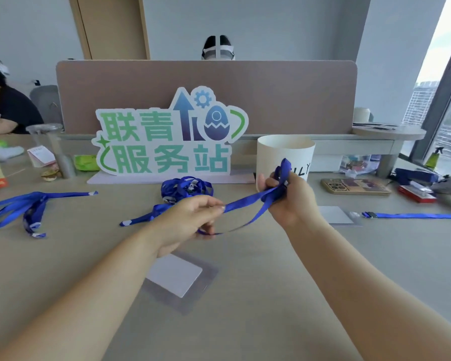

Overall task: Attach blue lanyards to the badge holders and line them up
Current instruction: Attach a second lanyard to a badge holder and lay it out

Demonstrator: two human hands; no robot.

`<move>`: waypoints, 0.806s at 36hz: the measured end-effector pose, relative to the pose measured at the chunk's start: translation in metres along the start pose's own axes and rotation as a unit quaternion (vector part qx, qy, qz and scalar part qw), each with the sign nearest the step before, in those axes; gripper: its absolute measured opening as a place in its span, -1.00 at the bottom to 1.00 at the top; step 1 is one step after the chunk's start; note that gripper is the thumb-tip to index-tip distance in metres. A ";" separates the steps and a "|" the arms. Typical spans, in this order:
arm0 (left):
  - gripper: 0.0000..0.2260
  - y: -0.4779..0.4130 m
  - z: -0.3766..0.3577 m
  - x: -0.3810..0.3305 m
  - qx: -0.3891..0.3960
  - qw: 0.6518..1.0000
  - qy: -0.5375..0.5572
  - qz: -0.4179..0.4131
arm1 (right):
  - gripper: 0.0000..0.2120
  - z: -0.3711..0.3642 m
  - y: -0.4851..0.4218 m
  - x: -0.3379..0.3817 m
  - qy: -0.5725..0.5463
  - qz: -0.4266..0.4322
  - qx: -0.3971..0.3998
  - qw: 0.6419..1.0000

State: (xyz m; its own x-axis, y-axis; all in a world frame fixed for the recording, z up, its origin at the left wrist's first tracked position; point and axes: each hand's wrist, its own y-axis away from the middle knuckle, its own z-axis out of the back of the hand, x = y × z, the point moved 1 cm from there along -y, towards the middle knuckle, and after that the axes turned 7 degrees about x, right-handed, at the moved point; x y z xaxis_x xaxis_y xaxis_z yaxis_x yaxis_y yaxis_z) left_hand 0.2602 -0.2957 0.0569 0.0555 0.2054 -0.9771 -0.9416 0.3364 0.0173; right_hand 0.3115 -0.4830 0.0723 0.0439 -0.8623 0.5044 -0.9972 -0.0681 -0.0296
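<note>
Basically, left hand [190,217] pinched 1 blue lanyard [245,201] by the strap, right hand [289,199] gripped its bunched end above the counter [245,321], probably untangling it; 1 unattached badge holder [177,276] lay beneath, waiting.

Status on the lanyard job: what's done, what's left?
One looks done: the clear plastic badge holder at right seems clipped to a flat blue lanyard strap. In hand: left hand and right hand stretch another blue lanyard between them. Left: the near clear holder with a white card has no lanyard; a heap of blue lanyards waits.
</note>
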 end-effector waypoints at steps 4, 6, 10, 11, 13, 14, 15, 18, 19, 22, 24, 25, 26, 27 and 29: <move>-0.89 -0.008 0.015 0.002 -0.064 0.993 0.101 -0.007 | -0.88 0.005 -0.002 0.011 0.209 -0.022 -0.008 0.978; -0.88 -0.011 0.014 0.000 -0.083 0.988 0.132 -0.017 | -0.90 0.007 0.001 0.009 0.375 -0.029 0.019 0.926; -0.88 -0.017 0.004 -0.008 -0.124 0.985 0.108 -0.054 | -0.73 0.009 0.011 -0.008 0.619 -0.029 0.113 0.777; -0.88 -0.018 0.003 -0.009 -0.135 0.984 0.095 -0.064 | -0.69 0.010 0.012 -0.013 0.650 -0.016 0.148 0.746; -0.88 -0.018 0.003 -0.009 -0.147 0.983 0.076 -0.080 | -0.66 0.011 0.015 -0.021 0.707 0.018 0.208 0.675; -0.88 -0.018 0.003 -0.008 -0.148 0.983 0.070 -0.086 | -0.66 0.012 0.015 -0.024 0.734 0.037 0.219 0.642; -0.88 -0.017 0.004 -0.007 -0.148 0.983 0.065 -0.089 | -0.67 0.013 0.014 -0.026 0.753 0.057 0.221 0.617; -0.88 -0.013 0.007 -0.003 -0.152 0.983 0.052 -0.090 | -0.78 0.012 0.012 -0.027 0.765 0.086 0.217 0.600; -0.88 -0.012 0.009 -0.001 -0.154 0.983 0.043 -0.088 | -0.80 0.012 0.012 -0.027 0.760 0.081 0.212 0.609; -0.92 -0.002 0.016 0.005 -0.161 0.983 -0.067 -0.065 | -0.71 0.013 0.010 -0.023 0.740 0.076 0.193 0.640; -0.99 0.009 0.022 0.011 -0.093 0.976 -0.193 -0.038 | -0.74 0.015 0.007 -0.020 0.737 0.082 0.179 0.647; -0.97 0.014 0.023 0.014 -0.027 0.972 -0.233 -0.022 | -0.75 0.016 0.004 -0.018 0.734 0.086 0.173 0.651; -0.95 0.019 0.022 0.019 0.044 0.966 -0.255 -0.004 | -0.74 0.017 0.001 -0.016 0.730 0.094 0.166 0.656; -0.93 0.023 0.021 0.024 0.101 0.957 -0.271 0.009 | -0.73 0.017 -0.003 -0.014 0.729 0.106 0.156 0.658; -0.92 0.026 0.019 0.034 0.120 0.938 -0.325 -0.007 | -0.78 0.012 -0.011 -0.006 0.734 0.134 0.140 0.651</move>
State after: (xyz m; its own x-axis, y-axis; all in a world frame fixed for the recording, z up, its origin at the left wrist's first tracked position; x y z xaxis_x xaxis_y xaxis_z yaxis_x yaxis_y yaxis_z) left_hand 0.2444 -0.2624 0.0279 0.3318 0.6906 -0.6426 -0.8413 0.5249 0.1297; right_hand 0.3230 -0.4827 0.0594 -0.4390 0.5327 0.7236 -0.8982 -0.2806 -0.3383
